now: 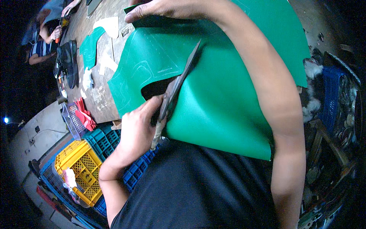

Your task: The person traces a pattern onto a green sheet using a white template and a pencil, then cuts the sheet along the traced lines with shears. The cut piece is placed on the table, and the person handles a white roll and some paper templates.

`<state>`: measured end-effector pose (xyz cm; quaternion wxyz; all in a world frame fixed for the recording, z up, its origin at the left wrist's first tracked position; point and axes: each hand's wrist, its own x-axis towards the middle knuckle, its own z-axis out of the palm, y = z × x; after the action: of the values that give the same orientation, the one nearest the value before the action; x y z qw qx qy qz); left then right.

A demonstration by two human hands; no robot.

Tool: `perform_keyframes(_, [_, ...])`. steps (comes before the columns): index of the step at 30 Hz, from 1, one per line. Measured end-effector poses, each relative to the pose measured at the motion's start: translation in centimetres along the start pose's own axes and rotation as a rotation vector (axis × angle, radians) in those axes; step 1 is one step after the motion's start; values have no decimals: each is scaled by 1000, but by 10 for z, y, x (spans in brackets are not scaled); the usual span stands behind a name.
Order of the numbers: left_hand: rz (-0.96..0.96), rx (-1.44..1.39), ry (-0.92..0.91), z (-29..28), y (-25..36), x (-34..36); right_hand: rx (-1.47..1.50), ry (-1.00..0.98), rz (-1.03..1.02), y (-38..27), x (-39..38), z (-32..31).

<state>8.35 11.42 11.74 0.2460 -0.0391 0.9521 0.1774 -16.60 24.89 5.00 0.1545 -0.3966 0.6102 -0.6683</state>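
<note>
A large green sheet (225,95), leather-like and marked with pale drawn outlines, spreads over the table and bulges up in front of my body. My left hand (137,126) is closed on the handles of large dark scissors (179,82), one grip wrapped in pale material. The blade lies across the sheet, pointing away and to the right. Beside it a dark gap opens in the sheet along a curved edge. My right arm arches over the sheet, and my right hand (169,9) grips its far, folded-up edge, thumb on top; the other fingers are partly hidden.
On the worn table (101,95) lie a green cut piece (90,47), white paper scraps (108,26) and a black shoe (68,63). A basket with red pieces (85,116) and yellow crate (82,170) stand left. Another person's hand (56,33) holds an orange-handled tool. A blue crate (331,93) stands right.
</note>
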Motion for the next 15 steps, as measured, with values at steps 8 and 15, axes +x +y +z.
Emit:
perform_keyframes(8, [69,131,-37,-29,-2,32,-88,11,-19,-5,0,-15])
perform_keyframes(15, [189,179,-47,-40,-11,46,-17,48,5,0,4,-18])
